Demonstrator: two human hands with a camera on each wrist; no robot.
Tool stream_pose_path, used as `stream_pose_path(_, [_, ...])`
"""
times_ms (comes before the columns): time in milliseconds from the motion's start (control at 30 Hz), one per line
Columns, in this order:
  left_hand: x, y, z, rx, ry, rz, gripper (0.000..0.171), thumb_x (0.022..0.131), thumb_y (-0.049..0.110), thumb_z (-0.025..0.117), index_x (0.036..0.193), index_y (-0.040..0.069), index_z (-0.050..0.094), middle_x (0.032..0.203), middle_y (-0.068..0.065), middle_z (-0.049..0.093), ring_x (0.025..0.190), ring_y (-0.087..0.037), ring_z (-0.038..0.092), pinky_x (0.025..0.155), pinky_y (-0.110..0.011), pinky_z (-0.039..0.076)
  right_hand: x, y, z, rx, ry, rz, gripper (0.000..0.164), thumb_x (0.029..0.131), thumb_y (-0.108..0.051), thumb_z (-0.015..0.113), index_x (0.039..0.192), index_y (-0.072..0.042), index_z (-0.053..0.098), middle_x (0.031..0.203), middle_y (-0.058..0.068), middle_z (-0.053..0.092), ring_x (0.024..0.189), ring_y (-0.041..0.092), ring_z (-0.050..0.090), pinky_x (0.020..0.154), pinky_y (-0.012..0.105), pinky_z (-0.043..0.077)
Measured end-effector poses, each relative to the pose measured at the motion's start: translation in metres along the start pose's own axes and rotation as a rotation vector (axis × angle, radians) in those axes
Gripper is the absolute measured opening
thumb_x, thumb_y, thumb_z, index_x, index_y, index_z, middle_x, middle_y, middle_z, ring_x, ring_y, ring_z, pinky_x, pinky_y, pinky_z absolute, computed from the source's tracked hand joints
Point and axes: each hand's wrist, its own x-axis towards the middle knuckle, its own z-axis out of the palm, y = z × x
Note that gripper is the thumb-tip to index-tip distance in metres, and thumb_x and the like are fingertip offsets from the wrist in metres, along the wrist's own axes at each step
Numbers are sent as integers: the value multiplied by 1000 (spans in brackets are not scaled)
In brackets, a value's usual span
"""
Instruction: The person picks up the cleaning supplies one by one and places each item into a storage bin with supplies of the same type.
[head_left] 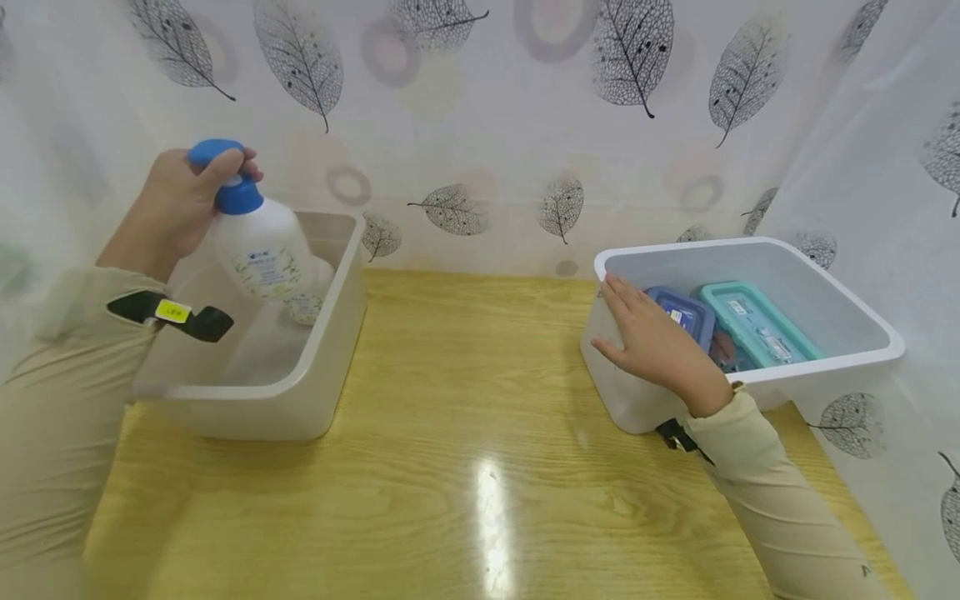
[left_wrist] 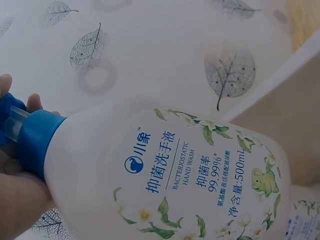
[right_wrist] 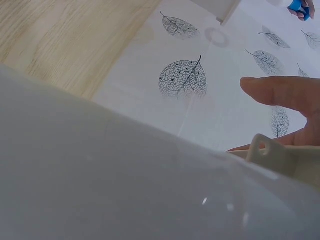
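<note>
My left hand [head_left: 183,196] grips a white hand wash bottle [head_left: 262,254] by its blue pump head [head_left: 238,193]. The bottle hangs tilted over the left white bin [head_left: 348,292], its base toward the right. In the left wrist view the label [left_wrist: 200,180] reads "Bacteriostatic Hand Wash" and 500 mL. Behind the bottle's lower end, a second white bottle [head_left: 306,308] with a similar label lies inside that bin. My right hand [head_left: 652,337] lies over the left rim of the right white bin [head_left: 832,287], fingers straight and thumb [right_wrist: 270,91] spread away.
Inside the right bin are a blue-lidded box [head_left: 688,317] and a teal-lidded box [head_left: 757,321]. Both bins stand on a wood-grain table [head_left: 465,375], with bare wood between them. A leaf-patterned curtain [head_left: 480,150] hangs behind and along the right side.
</note>
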Motion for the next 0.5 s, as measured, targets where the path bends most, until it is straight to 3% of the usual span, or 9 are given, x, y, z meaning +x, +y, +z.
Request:
stream_pose_path(300, [7, -14, -6, -12, 4, -23, 42, 92, 50, 48, 128, 28, 47, 103, 20, 54, 120, -19, 39, 111, -63, 15, -1, 1, 1, 0, -3, 3, 76, 94, -31, 52, 146, 9, 13, 154, 27, 13, 142, 44, 15, 116, 56, 17])
stream_pose_path(500, [8, -23, -11, 43, 7, -41, 44, 92, 53, 46, 129, 29, 46, 103, 22, 54, 120, -19, 38, 111, -62, 19, -1, 2, 1, 3, -9, 4, 76, 94, -31, 52, 147, 9, 13, 155, 27, 12, 142, 44, 14, 116, 56, 16])
